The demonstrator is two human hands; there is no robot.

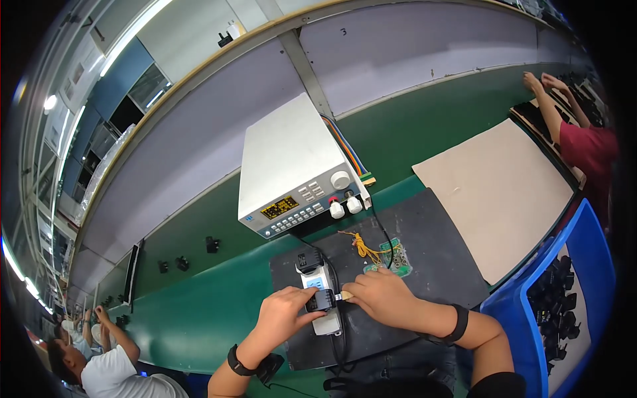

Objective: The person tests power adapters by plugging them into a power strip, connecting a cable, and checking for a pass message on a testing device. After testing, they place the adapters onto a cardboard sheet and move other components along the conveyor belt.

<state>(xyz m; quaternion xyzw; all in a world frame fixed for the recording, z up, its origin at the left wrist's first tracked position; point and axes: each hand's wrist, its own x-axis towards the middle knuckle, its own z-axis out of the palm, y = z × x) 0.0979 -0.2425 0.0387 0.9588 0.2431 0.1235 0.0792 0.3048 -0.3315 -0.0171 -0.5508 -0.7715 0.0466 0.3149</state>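
My left hand [284,314] grips a black power adapter [320,300] between thumb and fingers; it sits on a white power strip [326,325]. From the right, my right hand [381,293] pinches a small plug [346,296] with a yellowish body and metal tip. That tip meets the adapter's right side; how deep it sits I cannot tell. Another black adapter [308,259] stands at the far end of the strip. Beyond my right hand lie a green circuit board [398,257] and a bundle of yellow wire [362,247], all on a dark mat [438,225].
A white bench instrument [295,166] with a lit display stands behind the mat. Several black adapters [182,263] lie on the green bench at left. At right are a beige board [497,192] and a blue bin [494,306] holding black adapters. Co-workers sit at both sides.
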